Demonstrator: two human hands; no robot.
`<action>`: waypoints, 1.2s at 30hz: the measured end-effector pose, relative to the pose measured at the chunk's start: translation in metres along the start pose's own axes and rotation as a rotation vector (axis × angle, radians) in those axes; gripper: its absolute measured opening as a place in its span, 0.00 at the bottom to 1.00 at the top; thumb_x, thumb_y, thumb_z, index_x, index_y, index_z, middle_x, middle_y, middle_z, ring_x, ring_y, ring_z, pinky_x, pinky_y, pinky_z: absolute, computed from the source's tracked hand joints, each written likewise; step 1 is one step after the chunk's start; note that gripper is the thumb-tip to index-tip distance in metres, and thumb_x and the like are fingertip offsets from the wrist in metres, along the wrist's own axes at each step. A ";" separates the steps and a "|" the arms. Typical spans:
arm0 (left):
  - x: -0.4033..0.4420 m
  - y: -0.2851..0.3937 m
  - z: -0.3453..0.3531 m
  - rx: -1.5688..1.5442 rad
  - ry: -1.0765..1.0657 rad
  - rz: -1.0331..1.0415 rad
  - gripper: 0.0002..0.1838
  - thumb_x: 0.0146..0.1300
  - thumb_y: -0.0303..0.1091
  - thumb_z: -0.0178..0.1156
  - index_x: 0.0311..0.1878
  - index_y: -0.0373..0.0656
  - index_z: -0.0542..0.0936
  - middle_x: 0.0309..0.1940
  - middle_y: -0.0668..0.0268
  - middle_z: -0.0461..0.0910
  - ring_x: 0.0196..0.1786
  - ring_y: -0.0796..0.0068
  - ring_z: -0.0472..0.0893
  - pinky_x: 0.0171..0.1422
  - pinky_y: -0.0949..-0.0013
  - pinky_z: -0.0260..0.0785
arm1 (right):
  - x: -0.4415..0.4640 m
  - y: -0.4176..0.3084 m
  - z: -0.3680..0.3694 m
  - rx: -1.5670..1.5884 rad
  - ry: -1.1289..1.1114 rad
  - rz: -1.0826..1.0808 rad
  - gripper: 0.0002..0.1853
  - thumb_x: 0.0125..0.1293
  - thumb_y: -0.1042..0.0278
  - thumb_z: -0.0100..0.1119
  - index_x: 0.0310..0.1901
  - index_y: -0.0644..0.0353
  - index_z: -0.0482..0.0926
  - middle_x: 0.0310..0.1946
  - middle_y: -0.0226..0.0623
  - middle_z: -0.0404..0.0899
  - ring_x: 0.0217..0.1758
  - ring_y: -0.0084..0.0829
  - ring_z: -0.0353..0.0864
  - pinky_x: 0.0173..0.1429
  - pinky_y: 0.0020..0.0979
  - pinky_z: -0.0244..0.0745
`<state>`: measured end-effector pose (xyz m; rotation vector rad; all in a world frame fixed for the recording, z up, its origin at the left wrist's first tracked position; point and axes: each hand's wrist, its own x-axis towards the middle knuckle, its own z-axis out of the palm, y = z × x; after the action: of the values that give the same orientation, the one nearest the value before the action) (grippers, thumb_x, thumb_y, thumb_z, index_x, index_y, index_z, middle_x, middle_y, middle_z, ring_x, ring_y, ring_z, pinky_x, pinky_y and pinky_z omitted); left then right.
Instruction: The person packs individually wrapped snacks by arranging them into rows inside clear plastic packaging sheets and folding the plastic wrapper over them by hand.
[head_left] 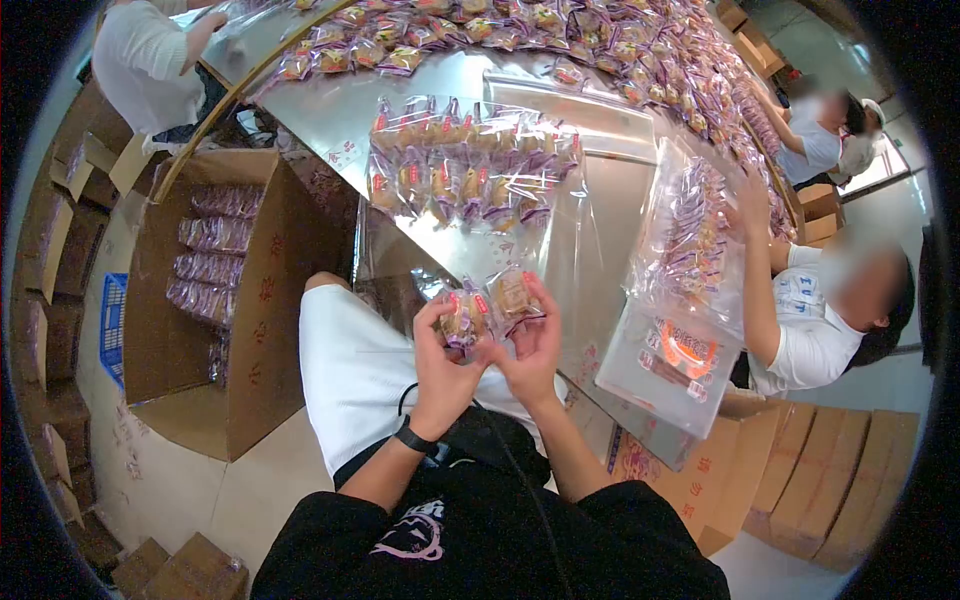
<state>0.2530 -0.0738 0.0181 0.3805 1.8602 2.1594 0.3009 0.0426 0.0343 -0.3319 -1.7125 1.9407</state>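
My left hand (440,340) is closed round a small wrapped pastry (463,318) in clear plastic with purple edges. Beside it, my right hand (533,345) grips another wrapped pastry (514,297) with a red mark on its wrapper. Both hands are close together above my lap, the thumbs nearly touching. Just beyond them on the metal table (440,240) lies a clear bag of wrapped pastries (470,185), set in two rows. A loose sheet of clear plastic (590,230) hangs over the table's edge to its right.
A large pile of wrapped pastries (480,25) covers the table's far side. At my left stands an open carton (265,300) with packed bags inside. On the right, a co-worker (810,300) handles a filled bag (690,230) above a stack of flat bags (665,360). Closed cartons (830,480) stand lower right.
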 end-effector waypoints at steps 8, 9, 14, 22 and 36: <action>0.005 -0.002 -0.002 0.087 -0.288 0.215 0.52 0.53 0.16 0.72 0.79 0.44 0.55 0.83 0.53 0.50 0.77 0.55 0.70 0.77 0.57 0.70 | 0.010 0.012 -0.009 -0.438 0.120 -0.119 0.55 0.52 0.60 0.86 0.78 0.58 0.63 0.79 0.53 0.57 0.81 0.51 0.63 0.79 0.47 0.66; 0.009 0.001 -0.003 -0.015 -0.309 0.159 0.52 0.54 0.16 0.71 0.80 0.44 0.55 0.83 0.52 0.50 0.77 0.55 0.70 0.76 0.57 0.71 | 0.013 0.008 -0.015 -0.518 0.115 -0.157 0.54 0.52 0.61 0.85 0.78 0.58 0.63 0.79 0.53 0.58 0.80 0.51 0.64 0.78 0.47 0.66; 0.031 -0.007 -0.008 -0.499 -0.226 -0.218 0.41 0.65 0.17 0.58 0.81 0.39 0.58 0.79 0.51 0.61 0.74 0.58 0.74 0.71 0.61 0.75 | 0.022 -0.014 -0.022 -0.817 0.036 -0.294 0.44 0.58 0.66 0.81 0.75 0.56 0.68 0.76 0.49 0.63 0.75 0.45 0.71 0.74 0.43 0.72; 0.082 0.002 0.007 0.753 -0.278 0.665 0.23 0.57 0.17 0.61 0.59 0.33 0.82 0.65 0.46 0.77 0.69 0.41 0.74 0.74 0.49 0.68 | 0.019 -0.020 -0.009 0.544 0.315 0.255 0.28 0.65 0.79 0.70 0.67 0.59 0.78 0.76 0.44 0.65 0.76 0.41 0.71 0.77 0.41 0.71; 0.119 -0.016 0.011 0.913 -0.353 0.747 0.34 0.57 0.29 0.64 0.71 0.35 0.75 0.69 0.47 0.73 0.72 0.42 0.71 0.75 0.47 0.66 | 0.017 -0.035 -0.012 -0.815 0.044 -0.826 0.26 0.51 0.65 0.81 0.54 0.57 0.88 0.76 0.56 0.63 0.75 0.58 0.71 0.74 0.52 0.72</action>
<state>0.1467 -0.0173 0.0066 1.7221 2.6050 1.2037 0.3006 0.0639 0.0693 0.0696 -2.0817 0.6166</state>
